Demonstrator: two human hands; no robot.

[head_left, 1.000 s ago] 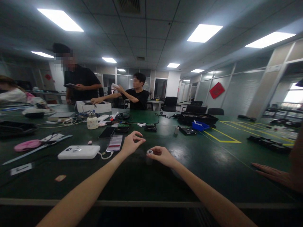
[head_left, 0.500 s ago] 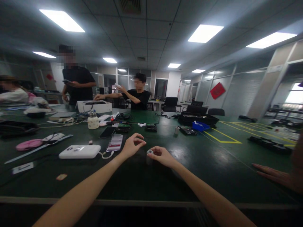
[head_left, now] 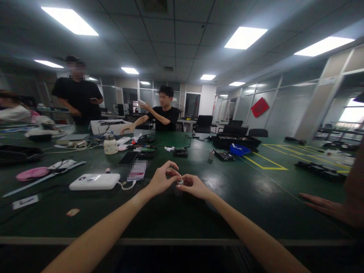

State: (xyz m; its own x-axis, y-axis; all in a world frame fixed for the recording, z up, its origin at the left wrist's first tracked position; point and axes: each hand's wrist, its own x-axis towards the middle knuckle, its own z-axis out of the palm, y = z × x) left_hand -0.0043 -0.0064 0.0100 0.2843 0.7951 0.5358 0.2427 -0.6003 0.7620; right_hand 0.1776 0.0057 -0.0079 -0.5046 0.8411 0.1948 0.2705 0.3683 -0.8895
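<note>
The right hand [head_left: 196, 187] has its grip closed around a small metal cylinder [head_left: 179, 182], thumb on the near side, fingers curled behind. The cylinder is upright near the middle of the near edge of the bench [head_left: 199, 223]. Its pale top shows between the fingertips; its lower part is dim against the dark green surface, so whether it touches the bench is hard to say.

The left hand [head_left: 161, 181] has thumb and fingertips together at the cylinder's top, beside the right hand's fingers. Whether its grip pinches a small part there or merely touches the rim, I cannot tell, as the fingertips hide it.

Toward the near left corner, a white power bank [head_left: 95, 181] lies beside a phone [head_left: 139, 175], part of whose screen is blurred into blocks. Farther across, a second small cylinder [head_left: 211, 154] stands by a black device [head_left: 224, 155], its details too small to read. At the right, another person's hand [head_left: 325, 206] lies on the bench, the arm cut off by the view's edge.
</note>
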